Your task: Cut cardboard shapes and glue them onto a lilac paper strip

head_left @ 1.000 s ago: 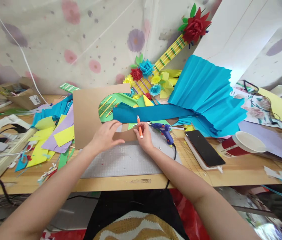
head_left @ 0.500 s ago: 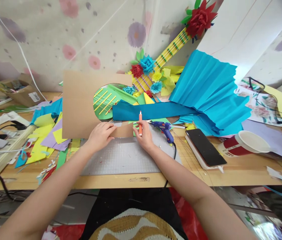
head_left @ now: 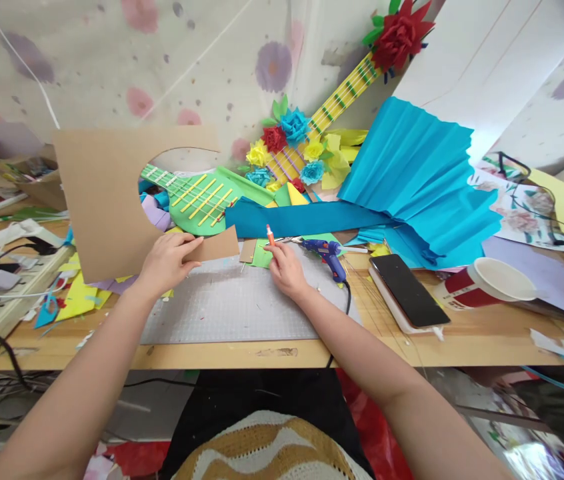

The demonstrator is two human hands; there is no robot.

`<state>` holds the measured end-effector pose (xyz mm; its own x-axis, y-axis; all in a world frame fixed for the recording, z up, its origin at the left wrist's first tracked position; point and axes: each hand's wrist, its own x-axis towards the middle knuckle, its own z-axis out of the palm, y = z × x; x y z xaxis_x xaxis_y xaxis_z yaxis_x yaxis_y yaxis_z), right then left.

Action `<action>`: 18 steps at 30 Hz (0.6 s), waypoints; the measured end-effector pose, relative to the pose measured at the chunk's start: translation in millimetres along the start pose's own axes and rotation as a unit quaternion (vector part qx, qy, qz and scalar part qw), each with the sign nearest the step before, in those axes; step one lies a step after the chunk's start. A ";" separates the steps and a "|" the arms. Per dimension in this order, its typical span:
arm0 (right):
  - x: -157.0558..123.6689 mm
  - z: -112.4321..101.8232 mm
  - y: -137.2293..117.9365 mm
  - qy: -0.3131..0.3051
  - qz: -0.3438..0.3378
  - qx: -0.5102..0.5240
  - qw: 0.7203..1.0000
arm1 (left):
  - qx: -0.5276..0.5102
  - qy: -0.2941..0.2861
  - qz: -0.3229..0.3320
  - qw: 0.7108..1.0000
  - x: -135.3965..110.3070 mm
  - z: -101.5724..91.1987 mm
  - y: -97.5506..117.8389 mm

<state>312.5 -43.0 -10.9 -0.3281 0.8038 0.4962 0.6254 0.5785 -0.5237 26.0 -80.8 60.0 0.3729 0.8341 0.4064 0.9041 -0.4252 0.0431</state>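
Note:
A brown cardboard sheet (head_left: 97, 200) with a large curved cutout stands tilted up on the left. My left hand (head_left: 168, 263) grips its lower strip, thumb in front and fingers behind. In my right hand (head_left: 287, 270) is an orange pen-shaped tool (head_left: 270, 235), upright between the fingers; its exact kind is unclear. That hand rests over the grey cutting mat (head_left: 227, 307), by a small green paper piece (head_left: 261, 257). Through the cutout shows a green paper guitar (head_left: 197, 200) with yellow strips. Right of my right hand lies a blue glue gun (head_left: 329, 253).
A flower-covered yellow paper guitar (head_left: 342, 100) leans at the back, beside pleated blue paper (head_left: 402, 160). A phone (head_left: 409, 293) and a paper cup (head_left: 487, 283) stand at the right. Paper scraps (head_left: 79, 293) and a power strip (head_left: 12, 300) lie at the left.
My left hand has moved the cardboard sheet left and lifted it, away from my right hand. The right hand with the orange tool has shifted slightly, tilting the tool left.

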 end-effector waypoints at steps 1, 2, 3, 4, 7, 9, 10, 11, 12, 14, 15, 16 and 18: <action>0.3 0.3 1.3 0.013 0.001 0.007 1.000 | -0.011 -0.011 0.017 1.000 -0.7 -0.9 2.7; 0.3 0.4 2.5 0.028 0.003 0.015 0.999 | -0.021 -0.025 0.036 0.999 -1.4 -0.8 6.8; 0.3 0.4 3.4 0.045 0.007 0.023 0.999 | -0.028 -0.039 0.055 0.997 -2.1 0.2 11.9; 0.1 0.1 3.9 0.060 0.012 0.032 0.998 | -0.030 -0.047 0.069 0.996 -3.0 2.1 17.7; 0.6 -1.3 1.9 0.094 0.022 0.041 0.995 | -0.026 -0.049 0.087 0.995 -4.7 11.8 35.6; 2.5 -2.2 -2.3 0.105 0.012 0.034 0.994 | -0.024 -0.047 0.093 0.994 -3.6 19.4 46.5; 3.9 -2.4 -5.0 0.108 0.004 0.029 0.994 | -0.021 -0.044 0.094 0.994 -2.0 23.0 51.6; 5.4 -2.6 -7.8 0.105 -0.007 0.024 0.994 | -0.015 -0.041 0.094 0.995 0.2 26.1 56.3; 7.1 -2.8 -10.5 0.096 -0.018 0.020 0.995 | -0.007 -0.038 0.093 0.995 3.1 28.8 60.9; 10.8 -3.3 -14.7 0.059 -0.037 0.006 0.998 | 0.006 -0.035 0.082 0.996 9.8 32.8 69.6; 12.9 -3.9 -15.8 0.035 -0.043 -0.005 0.998 | 0.010 -0.032 0.071 0.997 13.2 34.0 74.0; 15.3 -4.6 -16.0 0.013 -0.044 -0.018 0.999 | 0.012 -0.031 0.061 0.998 16.3 34.8 78.4; 21.1 -6.6 -14.3 -0.022 -0.038 -0.043 0.998 | 0.017 -0.028 0.046 0.998 21.0 35.1 87.1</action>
<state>301.4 -35.2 11.7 -0.4054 0.7648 0.5007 0.6560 0.6249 -0.4233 119.9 -88.0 40.3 0.4645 0.8113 0.3550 0.8718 -0.4893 -0.0225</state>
